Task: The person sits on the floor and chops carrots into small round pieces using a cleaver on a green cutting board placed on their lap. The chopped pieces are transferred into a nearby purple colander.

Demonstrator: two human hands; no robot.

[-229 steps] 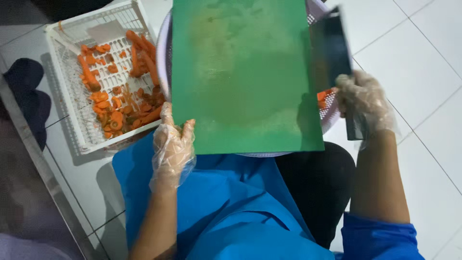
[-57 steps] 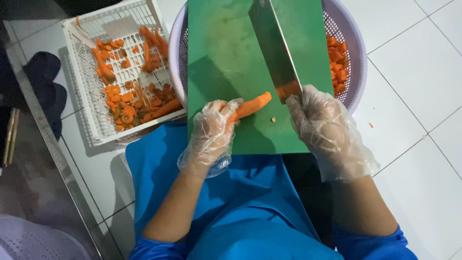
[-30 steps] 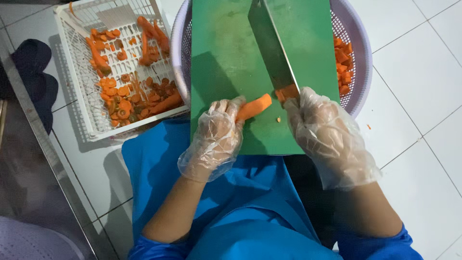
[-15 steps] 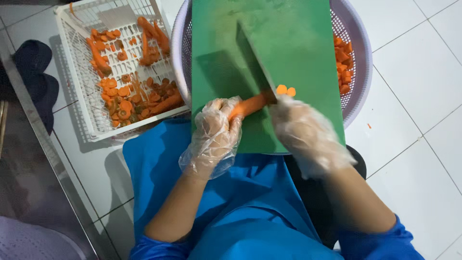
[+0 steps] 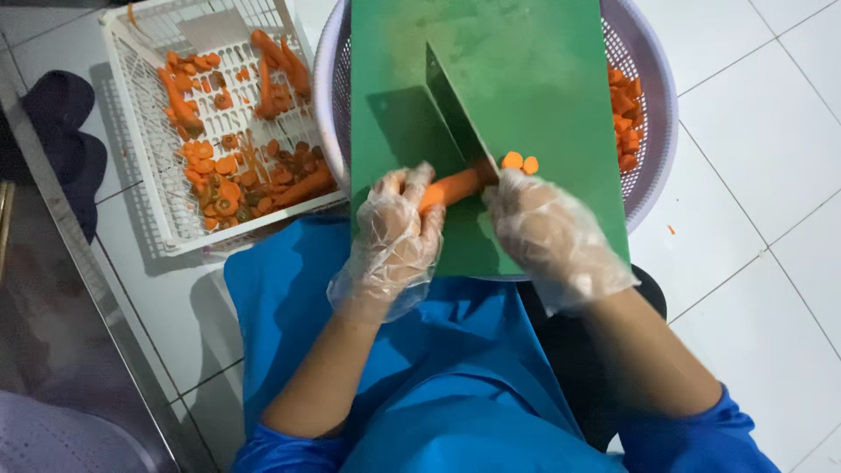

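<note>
Seen from above, a person in blue clothing sits over a white tiled floor [image 5: 762,263] with a green cutting board [image 5: 526,79] laid across the rim of a round lilac basket [image 5: 653,114]. The left hand [image 5: 392,245], in a thin clear plastic glove, has its fingers curled closed around the near end of a peeled carrot [image 5: 451,187], pinning it flat on the board. The right hand [image 5: 552,241], gloved the same way, is wrapped shut around the handle of a broad cleaver [image 5: 455,114], whose blade stands on edge across the carrot's far end; the handle itself is hidden under the glove. Two small round carrot slices [image 5: 519,162] lie on the board just beside the blade. More cut carrot pieces [image 5: 624,114] show inside the lilac basket, past the board's right edge. To the left, on the floor, a white slotted crate [image 5: 149,201] holds carrot peelings, rounds and a few whole carrots [image 5: 280,66]. A dark shoe or slipper [image 5: 66,114] sits further left, near a dark metal edge. For clean slicing here, it seems wise to keep the left fingertips tucked back from the blade with the knuckles as a guide, feed the carrot forward in small even steps, and bring the cleaver straight down so the rounds come out alike. Since the board only rests on the basket rim, pressing evenly in its middle would likely keep it from tipping.
</note>
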